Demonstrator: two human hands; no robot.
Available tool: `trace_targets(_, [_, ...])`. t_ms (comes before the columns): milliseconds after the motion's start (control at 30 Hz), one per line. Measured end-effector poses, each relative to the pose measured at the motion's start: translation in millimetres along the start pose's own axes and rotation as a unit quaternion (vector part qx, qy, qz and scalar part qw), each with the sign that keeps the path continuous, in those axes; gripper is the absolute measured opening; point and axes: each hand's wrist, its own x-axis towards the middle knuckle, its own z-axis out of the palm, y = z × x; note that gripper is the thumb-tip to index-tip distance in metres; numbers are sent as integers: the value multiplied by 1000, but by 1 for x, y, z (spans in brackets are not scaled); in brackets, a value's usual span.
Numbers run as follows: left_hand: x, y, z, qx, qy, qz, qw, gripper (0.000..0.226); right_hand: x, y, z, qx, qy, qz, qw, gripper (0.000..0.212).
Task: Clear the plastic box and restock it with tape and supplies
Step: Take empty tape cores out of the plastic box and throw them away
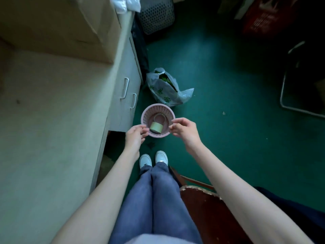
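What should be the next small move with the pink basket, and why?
Probably carry the pink basket to the desk top on the left and set it down. Both the left hand and right hand pinch its rim above the floor, and tape rolls already lie inside.

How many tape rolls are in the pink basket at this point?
2. One pale roll stands on edge near the left hand; a thinner roll lies behind it inside the pink basket. More could be hidden beneath.

Bare forearms, blue jeans (158, 199), white sneakers (145, 160).
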Motion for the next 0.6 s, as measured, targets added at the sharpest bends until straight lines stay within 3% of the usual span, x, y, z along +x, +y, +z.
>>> trace_targets(200, [-90,49,-28,17,-50,80,995,29,-82,-43,4,-15,-63,-31,997,17])
trace_targets(600, [-198,82,-124,-61,66,194,977,24,-162,-108,52,-36,-216,-98,971,17])
